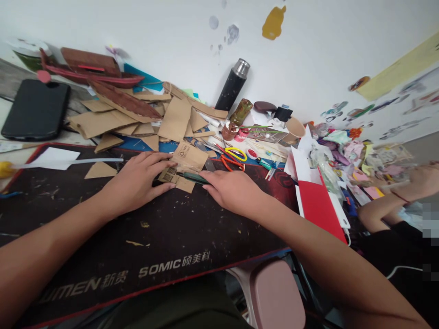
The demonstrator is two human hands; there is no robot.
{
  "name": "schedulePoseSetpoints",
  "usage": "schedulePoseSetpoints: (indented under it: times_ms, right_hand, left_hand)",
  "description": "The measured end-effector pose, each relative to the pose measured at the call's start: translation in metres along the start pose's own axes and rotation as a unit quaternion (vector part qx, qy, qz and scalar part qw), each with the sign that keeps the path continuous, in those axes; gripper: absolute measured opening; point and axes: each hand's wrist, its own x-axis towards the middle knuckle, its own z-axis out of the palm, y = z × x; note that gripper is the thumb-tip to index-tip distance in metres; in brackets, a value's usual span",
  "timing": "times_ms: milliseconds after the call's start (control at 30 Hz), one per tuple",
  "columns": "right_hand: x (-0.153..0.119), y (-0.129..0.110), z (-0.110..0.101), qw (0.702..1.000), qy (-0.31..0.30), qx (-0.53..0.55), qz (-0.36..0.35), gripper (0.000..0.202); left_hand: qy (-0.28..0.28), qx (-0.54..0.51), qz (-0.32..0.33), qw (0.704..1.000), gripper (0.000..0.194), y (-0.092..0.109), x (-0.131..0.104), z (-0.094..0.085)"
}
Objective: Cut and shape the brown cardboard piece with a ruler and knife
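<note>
My left hand (140,177) lies palm down on the dark desk mat, fingers stretched and thumb apart. Its fingertips rest on a small piece of brown cardboard (192,156) with a printed triangle mark. In my right hand (236,189) is a slim green-handled tool, seemingly a craft knife (192,177), lying low across the cardboard and pointing toward my left hand. Its tip is too small to make out. A clear strip, perhaps a ruler (210,165), shows beside my right fingers. Left of my left hand lies a cardboard scrap (100,170).
Cardboard offcuts (113,122) and a brown model boat (92,68) pile up at the back. A black flask (233,84), yellow-handled scissors (236,153) and a red folder (320,205) stand or lie rightward. At far right is another person's arm (394,203).
</note>
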Motion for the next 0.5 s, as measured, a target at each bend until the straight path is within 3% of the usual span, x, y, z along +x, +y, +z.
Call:
schedulePoseSetpoints:
  times_ms: [500]
  right_hand:
    - [0.0000, -0.0028, -0.0071, 0.999, -0.037, -0.033, -0.008, 0.049]
  left_hand:
    - [0.001, 0.002, 0.005, 1.000, 0.070, 0.0011, -0.0003, -0.0022]
